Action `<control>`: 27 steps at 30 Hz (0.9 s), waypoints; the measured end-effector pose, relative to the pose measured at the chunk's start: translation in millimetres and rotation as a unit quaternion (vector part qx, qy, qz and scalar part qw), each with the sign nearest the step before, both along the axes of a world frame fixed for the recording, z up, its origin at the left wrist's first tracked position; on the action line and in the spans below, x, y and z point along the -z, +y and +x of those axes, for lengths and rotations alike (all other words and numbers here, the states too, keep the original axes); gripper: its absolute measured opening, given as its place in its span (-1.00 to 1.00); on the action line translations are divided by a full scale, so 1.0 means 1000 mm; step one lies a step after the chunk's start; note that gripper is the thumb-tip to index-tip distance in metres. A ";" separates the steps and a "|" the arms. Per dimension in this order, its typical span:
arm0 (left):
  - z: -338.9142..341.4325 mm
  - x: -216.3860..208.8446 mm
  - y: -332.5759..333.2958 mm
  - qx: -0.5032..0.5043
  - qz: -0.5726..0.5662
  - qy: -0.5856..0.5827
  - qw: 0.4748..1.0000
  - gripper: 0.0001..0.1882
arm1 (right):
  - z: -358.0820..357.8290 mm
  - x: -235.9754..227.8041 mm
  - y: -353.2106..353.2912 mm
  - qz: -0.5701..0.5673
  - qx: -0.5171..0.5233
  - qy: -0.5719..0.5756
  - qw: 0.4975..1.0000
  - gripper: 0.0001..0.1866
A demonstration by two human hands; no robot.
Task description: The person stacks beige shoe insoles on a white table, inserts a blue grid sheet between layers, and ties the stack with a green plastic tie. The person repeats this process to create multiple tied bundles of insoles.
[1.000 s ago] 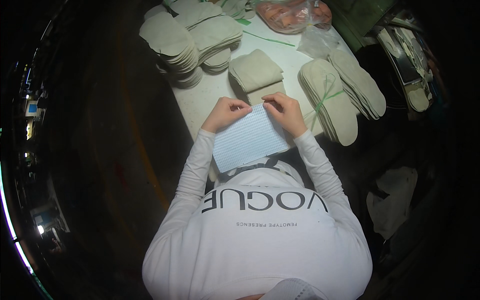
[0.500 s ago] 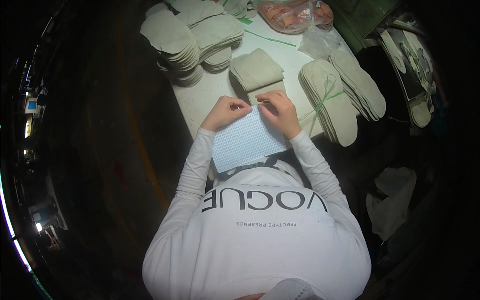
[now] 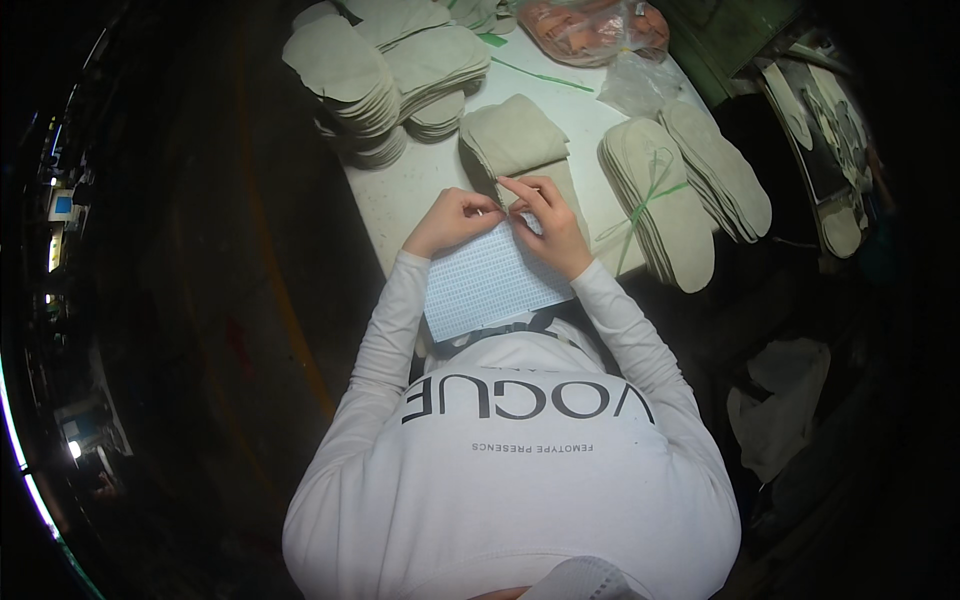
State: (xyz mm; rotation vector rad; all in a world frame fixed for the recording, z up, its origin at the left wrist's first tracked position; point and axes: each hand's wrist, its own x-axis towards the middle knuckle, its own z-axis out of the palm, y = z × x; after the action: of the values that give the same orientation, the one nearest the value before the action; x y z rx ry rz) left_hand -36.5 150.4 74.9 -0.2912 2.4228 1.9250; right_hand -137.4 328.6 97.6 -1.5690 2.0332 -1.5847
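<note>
A pale blue sheet printed with rows of small marks, like a label sheet (image 3: 495, 285), lies across my lap against the table's near edge. My left hand (image 3: 452, 222) is closed in a pinch at its upper edge. Close beside it, my right hand (image 3: 550, 225) has its thumb and fingers drawn together over the sheet's top, the index finger reaching toward the insoles; whatever sits in that pinch is too small to make out. Just beyond both hands is a stack of beige insoles (image 3: 515, 135), its upper ones folded back away from me.
Tall piles of insoles (image 3: 345, 70) stand at the table's far left. On the right lie insole bundles (image 3: 660, 200) tied with green string. A clear bag of orange-brown pieces (image 3: 590, 30) sits at the back of the white table (image 3: 385, 205). Green machinery (image 3: 725, 45) borders the right.
My right hand has shifted slightly left, and its fingers have come together near my left hand, index finger now extended forward. My left hand has barely moved.
</note>
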 end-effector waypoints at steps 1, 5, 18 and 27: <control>0.001 -0.001 0.000 0.000 -0.008 0.001 1.000 -0.85 | 0.001 0.000 -0.001 0.000 0.012 -0.019 1.000 -0.35; 0.005 0.000 -0.001 -0.001 0.022 -0.003 1.000 -0.87 | 0.002 0.000 -0.004 -0.024 0.013 -0.042 0.999 -0.31; 0.000 0.001 -0.013 0.011 0.022 -0.010 1.000 -0.85 | 0.001 0.002 -0.024 -0.043 -0.015 -0.155 0.987 -0.25; 0.048 0.044 -0.060 -0.290 0.098 -0.002 0.952 -0.79 | -0.039 0.010 -0.007 0.075 0.040 -0.262 0.961 -0.60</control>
State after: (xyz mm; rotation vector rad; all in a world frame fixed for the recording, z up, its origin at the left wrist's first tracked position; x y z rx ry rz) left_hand 11.8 90.0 30.7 -1.0977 2.2835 2.3390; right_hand -176.9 321.2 87.9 -0.8976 1.8760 -1.6085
